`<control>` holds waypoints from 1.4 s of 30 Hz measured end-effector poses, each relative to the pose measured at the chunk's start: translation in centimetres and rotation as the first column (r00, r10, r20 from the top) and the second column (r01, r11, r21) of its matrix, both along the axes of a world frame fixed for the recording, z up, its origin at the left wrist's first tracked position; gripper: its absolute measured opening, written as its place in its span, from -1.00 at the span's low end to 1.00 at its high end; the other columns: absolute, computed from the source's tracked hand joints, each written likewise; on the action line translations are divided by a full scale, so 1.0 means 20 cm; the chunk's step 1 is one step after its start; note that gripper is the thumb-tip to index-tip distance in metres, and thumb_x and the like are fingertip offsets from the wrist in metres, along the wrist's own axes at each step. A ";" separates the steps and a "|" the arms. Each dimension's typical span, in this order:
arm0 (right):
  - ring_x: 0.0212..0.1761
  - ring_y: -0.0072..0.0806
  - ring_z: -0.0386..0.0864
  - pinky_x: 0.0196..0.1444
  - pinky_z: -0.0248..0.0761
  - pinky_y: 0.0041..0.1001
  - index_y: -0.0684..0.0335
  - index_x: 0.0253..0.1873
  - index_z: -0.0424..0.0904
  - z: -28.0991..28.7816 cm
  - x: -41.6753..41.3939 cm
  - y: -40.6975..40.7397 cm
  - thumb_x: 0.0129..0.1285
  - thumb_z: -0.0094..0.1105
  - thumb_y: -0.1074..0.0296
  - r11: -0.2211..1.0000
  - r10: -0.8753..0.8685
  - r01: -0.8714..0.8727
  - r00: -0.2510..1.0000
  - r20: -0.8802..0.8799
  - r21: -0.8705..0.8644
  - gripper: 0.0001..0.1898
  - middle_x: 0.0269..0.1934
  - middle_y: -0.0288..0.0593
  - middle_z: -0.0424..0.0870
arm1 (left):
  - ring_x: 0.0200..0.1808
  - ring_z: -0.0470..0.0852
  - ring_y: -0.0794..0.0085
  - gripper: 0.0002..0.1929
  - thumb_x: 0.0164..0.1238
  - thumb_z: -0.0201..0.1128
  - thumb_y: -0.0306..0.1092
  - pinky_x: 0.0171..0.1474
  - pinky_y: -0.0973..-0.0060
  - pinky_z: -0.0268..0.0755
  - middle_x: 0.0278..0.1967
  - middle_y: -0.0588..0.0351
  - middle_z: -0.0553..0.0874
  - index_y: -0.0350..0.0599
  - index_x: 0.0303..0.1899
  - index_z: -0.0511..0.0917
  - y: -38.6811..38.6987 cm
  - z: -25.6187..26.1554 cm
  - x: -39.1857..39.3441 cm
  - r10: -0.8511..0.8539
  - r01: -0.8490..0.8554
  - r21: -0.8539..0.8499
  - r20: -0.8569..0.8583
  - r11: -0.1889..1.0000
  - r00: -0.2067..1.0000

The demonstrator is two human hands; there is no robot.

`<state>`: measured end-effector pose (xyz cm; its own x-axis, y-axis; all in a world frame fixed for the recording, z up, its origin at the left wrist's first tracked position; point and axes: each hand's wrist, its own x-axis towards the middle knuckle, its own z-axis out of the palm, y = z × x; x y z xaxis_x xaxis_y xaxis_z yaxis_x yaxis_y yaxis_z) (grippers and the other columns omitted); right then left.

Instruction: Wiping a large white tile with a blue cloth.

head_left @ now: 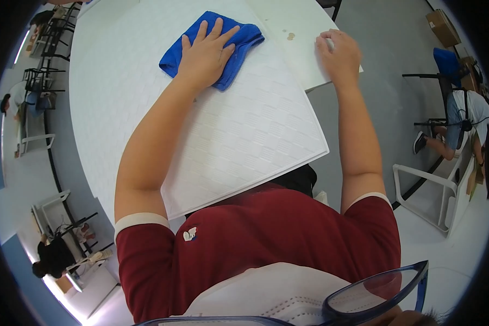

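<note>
My left hand (208,55) lies palm down on a folded blue cloth (238,67), fingers spread. Beneath the cloth is a large white panel (252,122) with an embossed checkered pattern and a thin raised rim. One corner of the panel juts out past the white table (277,16) towards my body. My right hand (340,55) rests on the table near its right edge, fingers curled in. Whether anything is inside those fingers is hidden. Between the cloth and my right hand, small brownish spots (290,36) mark the tabletop.
At the right a seated person (470,110) is beside a white-framed table (426,175), with a cardboard box (443,27) farther up. On the left are another person (57,256) and several dark chairs (55,45). Grey floor (375,49) runs along the table's right side.
</note>
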<state>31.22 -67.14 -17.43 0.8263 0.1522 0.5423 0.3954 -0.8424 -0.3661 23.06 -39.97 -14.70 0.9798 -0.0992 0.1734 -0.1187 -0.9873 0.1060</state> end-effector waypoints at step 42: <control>0.00 -0.25 0.47 0.06 0.25 -0.27 0.10 -0.24 0.62 -0.02 0.02 -0.01 0.10 0.12 0.17 0.999 -0.038 0.037 0.998 -0.047 -0.022 -0.80 -0.14 -0.23 0.61 | 0.44 -0.08 0.07 -0.63 0.45 -0.13 -0.13 0.30 -0.29 -0.35 0.38 0.09 0.15 0.33 0.23 0.36 -0.29 0.05 -0.24 -0.269 0.259 -0.130 -0.068 0.957 0.961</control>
<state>31.63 -67.27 -17.75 0.8562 0.1314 0.4996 0.3460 -0.8641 -0.3656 18.27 -45.73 -13.65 0.9330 -0.3400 0.1180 -0.3590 -0.9017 0.2411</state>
